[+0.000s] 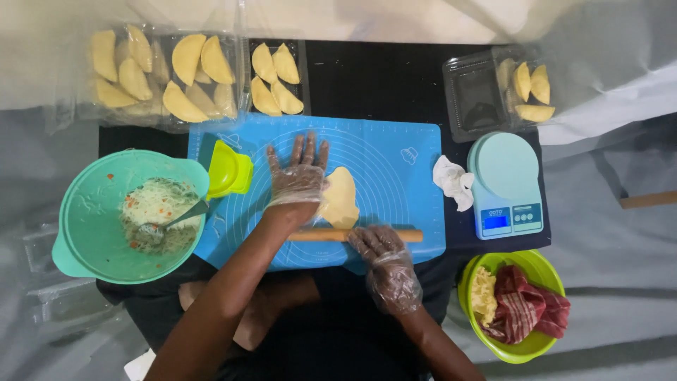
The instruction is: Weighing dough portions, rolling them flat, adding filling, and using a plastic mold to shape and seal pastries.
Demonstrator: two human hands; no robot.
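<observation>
The left hand [299,175], in a clear plastic glove, lies flat and spread on the blue silicone mat [395,152], its fingers pointing to the far side and its grip apart, clamped on nothing. Its right edge touches the flattened piece of dough [341,197], a pale yellow oval lying near the middle of the mat. The right hand [384,255], also gloved, rests on the wooden rolling pin [409,235], which lies crosswise along the near part of the mat, just near of the dough; the fingers are curled over the pin, but whether the grip is clamped round it or only pressing down I cannot tell.

Left of the mat stands a teal bowl [84,212] holding a shredded filling with a spoon [176,219] in it, and a yellow-green dumpling press [229,171] sits at the mat's left edge. On the far side of the bench, clear trays [240,70] hold folded half-moon pastries [187,58]. To the right are a crumpled white tissue [453,181], a light blue kitchen scale [504,183], and, nearer, a green bowl [525,349] with dough and a red checked cloth [525,307].
</observation>
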